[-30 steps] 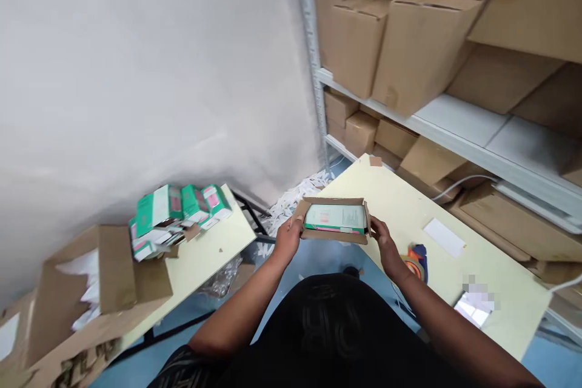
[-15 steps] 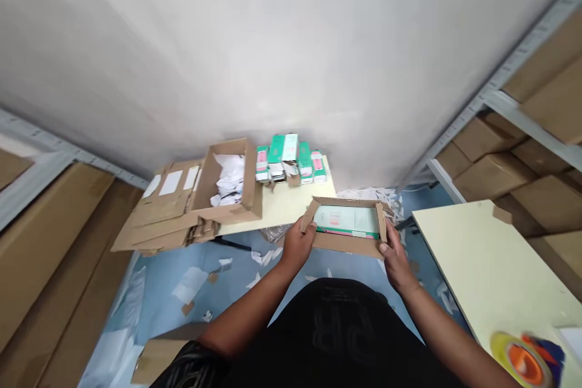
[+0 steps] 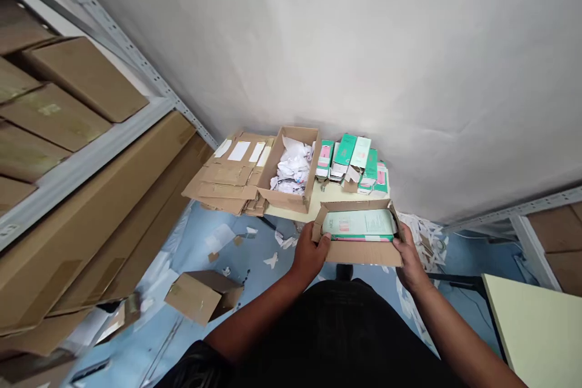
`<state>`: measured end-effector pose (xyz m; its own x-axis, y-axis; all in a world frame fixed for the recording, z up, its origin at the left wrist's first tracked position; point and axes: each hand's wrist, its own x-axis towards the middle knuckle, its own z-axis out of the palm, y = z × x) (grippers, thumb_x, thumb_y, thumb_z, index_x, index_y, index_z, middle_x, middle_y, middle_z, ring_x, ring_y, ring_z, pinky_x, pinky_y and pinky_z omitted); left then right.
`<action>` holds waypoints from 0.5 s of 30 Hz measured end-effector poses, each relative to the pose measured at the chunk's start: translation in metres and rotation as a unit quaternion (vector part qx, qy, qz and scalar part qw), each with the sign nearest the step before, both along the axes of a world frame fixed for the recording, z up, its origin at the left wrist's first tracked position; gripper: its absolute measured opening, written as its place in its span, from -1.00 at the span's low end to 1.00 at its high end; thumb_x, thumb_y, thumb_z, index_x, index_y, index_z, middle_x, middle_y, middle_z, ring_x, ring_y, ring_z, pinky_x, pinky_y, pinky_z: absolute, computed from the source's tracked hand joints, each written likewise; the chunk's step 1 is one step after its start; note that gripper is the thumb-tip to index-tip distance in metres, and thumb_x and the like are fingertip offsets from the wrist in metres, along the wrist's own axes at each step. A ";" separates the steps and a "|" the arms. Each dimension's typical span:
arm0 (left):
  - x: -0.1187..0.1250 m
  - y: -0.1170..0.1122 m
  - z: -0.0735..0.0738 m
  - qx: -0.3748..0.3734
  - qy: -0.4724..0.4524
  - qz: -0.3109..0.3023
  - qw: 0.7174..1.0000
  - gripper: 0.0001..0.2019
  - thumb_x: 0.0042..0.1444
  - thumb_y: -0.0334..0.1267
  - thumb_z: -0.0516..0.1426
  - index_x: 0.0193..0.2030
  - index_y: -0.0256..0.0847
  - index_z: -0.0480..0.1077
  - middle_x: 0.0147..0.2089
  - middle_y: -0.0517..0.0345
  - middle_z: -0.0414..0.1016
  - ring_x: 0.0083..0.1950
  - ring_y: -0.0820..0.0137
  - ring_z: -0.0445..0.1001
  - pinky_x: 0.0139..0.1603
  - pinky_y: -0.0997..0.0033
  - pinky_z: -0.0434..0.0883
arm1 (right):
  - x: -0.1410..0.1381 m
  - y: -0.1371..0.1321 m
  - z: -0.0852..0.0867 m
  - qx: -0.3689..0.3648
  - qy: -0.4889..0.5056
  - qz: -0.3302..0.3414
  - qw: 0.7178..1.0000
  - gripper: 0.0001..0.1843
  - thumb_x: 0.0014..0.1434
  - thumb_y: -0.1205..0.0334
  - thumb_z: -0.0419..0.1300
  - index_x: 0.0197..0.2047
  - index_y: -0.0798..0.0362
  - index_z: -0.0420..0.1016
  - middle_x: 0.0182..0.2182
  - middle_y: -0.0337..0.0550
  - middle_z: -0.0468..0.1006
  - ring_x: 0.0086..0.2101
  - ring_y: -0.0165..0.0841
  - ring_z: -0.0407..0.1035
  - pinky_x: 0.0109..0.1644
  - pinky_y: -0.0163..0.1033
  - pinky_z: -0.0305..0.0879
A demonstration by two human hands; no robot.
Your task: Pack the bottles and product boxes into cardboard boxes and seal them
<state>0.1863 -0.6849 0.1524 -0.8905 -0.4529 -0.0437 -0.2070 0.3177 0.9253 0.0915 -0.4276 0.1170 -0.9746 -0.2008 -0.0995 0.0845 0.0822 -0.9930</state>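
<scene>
The person's left grip [image 3: 311, 248] is closed round the left end of a small open brown cardboard box [image 3: 361, 252], thumb laid over the rim and fingers underneath. The right grip [image 3: 409, 257] clasps the right end in the same way. The box hangs level in the air in front of the person's black-clad body, just short of the near edge of a pale yellow counter [image 3: 324, 193], and its flaps stand up on all sides. A flat green-and-white carton [image 3: 359, 224] lies inside it, filling most of the bottom.

The counter stands against a white wall [image 3: 364, 42] and is crowded. A heap of green-and-white cartons [image 3: 357, 160] sits at the back right. A deeper open cardboard box [image 3: 291, 200] holding crumpled white paper [image 3: 291, 170] stands at the middle, and a stack of flattened brown cardboard [image 3: 227, 179] overhangs the left edge. The only bare strip shows between the deep box and the cartons.

The blue floor [image 3: 218, 254] lies below the held box, strewn with paper scraps, with a small brown box [image 3: 200, 297] lying to the left. Grey metal shelving [image 3: 82, 157] loaded with large cardboard boxes closes the left side, and the corner of a second pale yellow counter [image 3: 536, 321] juts in at the lower right.
</scene>
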 end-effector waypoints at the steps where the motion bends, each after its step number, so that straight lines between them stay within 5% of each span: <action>1: -0.003 -0.004 0.001 -0.014 0.004 0.014 1.000 -0.64 0.29 -0.07 0.12 0.15 -0.16 0.41 0.07 -0.03 0.56 0.11 0.14 0.52 0.11 0.17 0.45 | -0.007 -0.007 -0.001 -0.009 -0.008 0.014 1.000 -0.24 0.25 -0.17 0.11 0.44 -0.08 0.19 0.25 -0.05 0.44 0.22 0.04 0.33 0.24 0.12 0.35; 6: -0.027 -0.019 0.009 -0.069 -0.008 0.054 0.996 -0.65 0.28 -0.08 0.11 0.13 -0.15 0.38 0.03 -0.02 0.51 0.08 0.13 0.48 0.10 0.15 0.43 | -0.047 -0.033 -0.012 -0.025 0.000 0.084 0.996 -0.20 0.35 -0.24 -0.04 0.51 -0.02 0.07 0.24 0.07 0.46 0.23 0.05 0.36 0.23 0.15 0.38; 11: -0.047 -0.013 0.013 -0.103 -0.044 0.078 0.991 -0.64 0.29 -0.06 0.09 0.15 -0.15 0.38 0.03 -0.03 0.49 0.08 0.13 0.46 0.10 0.14 0.43 | -0.097 -0.042 -0.021 -0.012 -0.066 0.134 0.989 -0.16 0.28 -0.24 0.11 0.51 -0.14 0.06 0.22 -0.03 0.52 0.09 0.04 0.50 0.08 0.15 0.51; 15: -0.052 -0.028 0.025 -0.089 -0.039 -0.001 0.995 -0.45 0.26 0.03 0.16 0.31 -0.18 0.32 0.15 -0.10 0.46 0.03 0.20 0.50 0.06 0.19 0.48 | -0.123 -0.048 -0.024 -0.059 -0.093 0.118 0.987 -0.23 0.26 -0.16 0.16 0.46 -0.09 0.22 0.05 -0.08 0.64 -0.01 0.03 0.57 0.03 0.14 0.55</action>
<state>0.1342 -0.7134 0.1776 -0.8883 -0.4583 -0.0318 -0.2755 0.4761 0.8351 -0.0316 -0.4754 0.0925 -0.8664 -0.4414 -0.2336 0.2578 0.0054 -0.9662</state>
